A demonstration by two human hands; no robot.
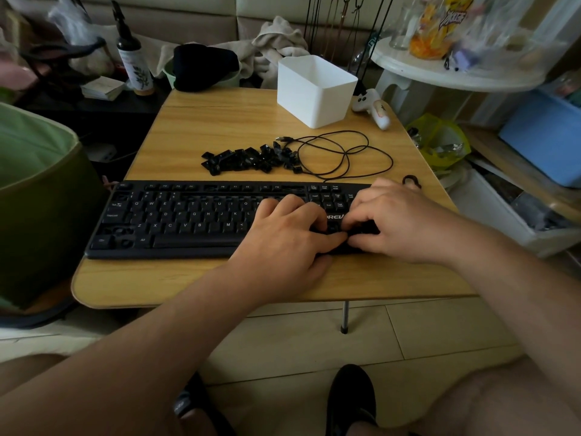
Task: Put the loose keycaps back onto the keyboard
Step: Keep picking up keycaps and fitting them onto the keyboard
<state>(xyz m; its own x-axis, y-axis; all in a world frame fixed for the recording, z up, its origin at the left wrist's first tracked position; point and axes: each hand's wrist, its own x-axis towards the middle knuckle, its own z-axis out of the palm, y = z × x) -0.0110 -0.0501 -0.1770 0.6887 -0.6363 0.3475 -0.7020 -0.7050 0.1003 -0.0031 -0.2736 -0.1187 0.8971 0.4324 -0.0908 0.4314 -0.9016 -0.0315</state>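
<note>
A black keyboard (176, 218) lies across the near part of the wooden table (220, 121), with some empty key sockets at its lower left and top row. A pile of loose black keycaps (248, 158) sits just behind it. My left hand (283, 234) and my right hand (399, 221) are both over the keyboard's right part. My left thumb reaches right and meets my right fingertips on the keyboard's lower right area. The right fingers bend down onto the keys. Whatever lies beneath the fingertips is hidden.
The keyboard's black cable (345, 155) loops on the table right of the keycaps. A white plastic bin (314, 92) stands at the back. A small black ring (412, 181) lies by the right edge. A green fabric basket (41, 199) crowds the left side.
</note>
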